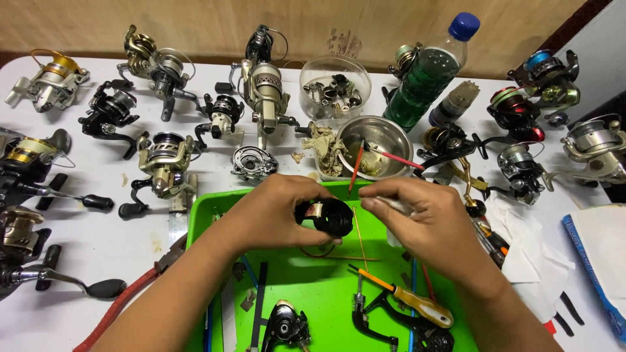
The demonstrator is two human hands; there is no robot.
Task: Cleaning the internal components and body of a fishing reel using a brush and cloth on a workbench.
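Many fishing reels [163,166] ring the white table [98,244], pushed outward so the green tray [313,280] at lower centre stays a working bay for loose parts and a yellow-handled screwdriver [417,305]. Above it the left hand [270,215] is closed round a black reel spool [326,216], turned toward the camera (presumably for inspection). The right hand [427,218] pinches a small white piece [399,206] beside it.

One green tray [202,215] — one steel bowl [375,130] — one bottle [430,75] — two hands.
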